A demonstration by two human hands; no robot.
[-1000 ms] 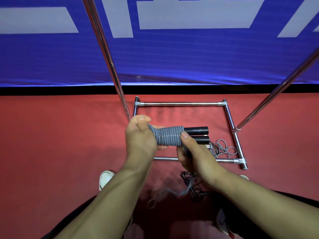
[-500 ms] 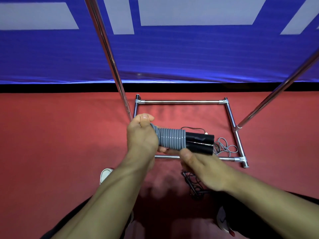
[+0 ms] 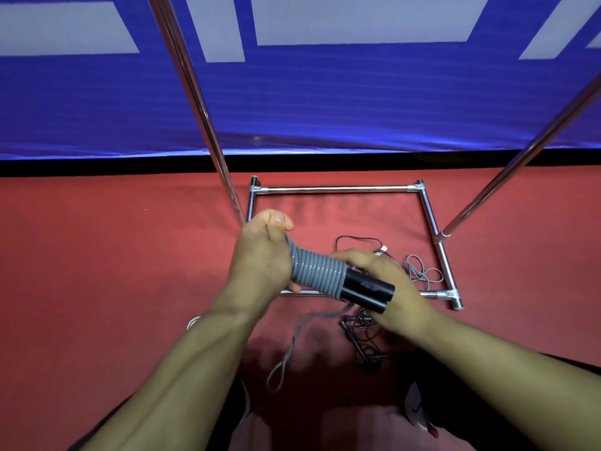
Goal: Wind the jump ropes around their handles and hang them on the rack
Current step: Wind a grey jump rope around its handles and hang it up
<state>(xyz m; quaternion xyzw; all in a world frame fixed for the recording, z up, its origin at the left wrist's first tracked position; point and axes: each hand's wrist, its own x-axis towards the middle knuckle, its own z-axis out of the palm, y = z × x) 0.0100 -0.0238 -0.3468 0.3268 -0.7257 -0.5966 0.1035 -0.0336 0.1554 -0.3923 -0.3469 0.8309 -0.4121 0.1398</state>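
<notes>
A grey jump rope is coiled in tight turns around its two black handles, which lie side by side. My left hand grips the left end of the bundle. My right hand curls around the black handle ends from behind. A loose grey tail of the rope hangs down below the bundle, ending in a loop. The chrome rack stands on the red floor just beyond my hands, its two uprights rising out of view.
Another grey rope and a thin black cord lie inside the rack's base frame. A black rope is heaped on the floor under my right hand. A blue banner hangs behind. My shoes show at the bottom.
My right hand has come from under the bundle up behind the black handles. The bundle has tilted right end down, and the loose tail now hangs below it.
</notes>
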